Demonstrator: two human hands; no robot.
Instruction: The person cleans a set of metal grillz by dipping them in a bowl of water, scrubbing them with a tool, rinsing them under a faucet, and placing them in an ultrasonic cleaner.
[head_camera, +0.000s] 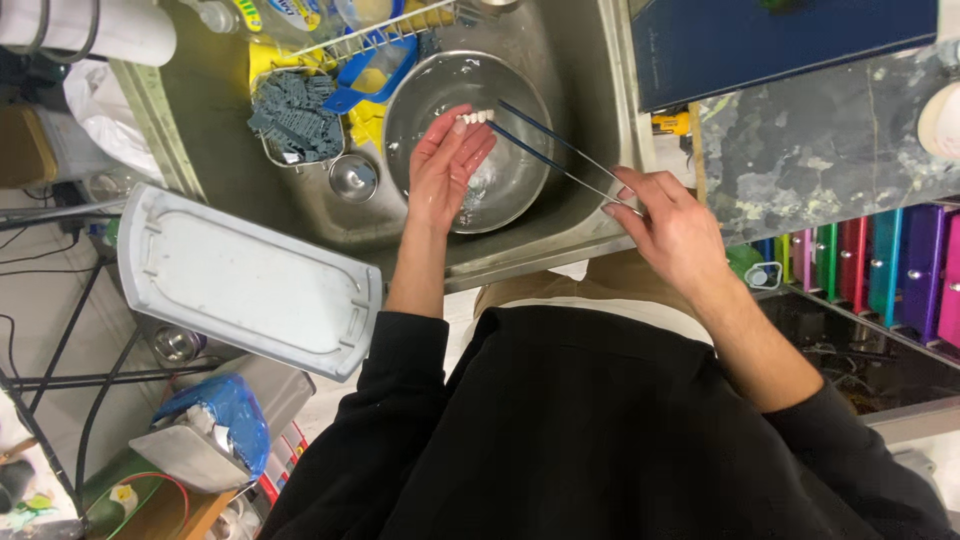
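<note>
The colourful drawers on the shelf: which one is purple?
The purple drawer is the widest-looking one, second from the right edge, between the blue drawer and the pink drawer; red and green ones sit further left.

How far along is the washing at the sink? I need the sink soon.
In hand: the right hand holds chopsticks over the steel bowl in the sink, while the wet left hand hovers open beside their tips. Done: nothing visibly set aside clean. Left, probably: the bowl, which sits in the basin, plus a small steel cup beside it.
</note>
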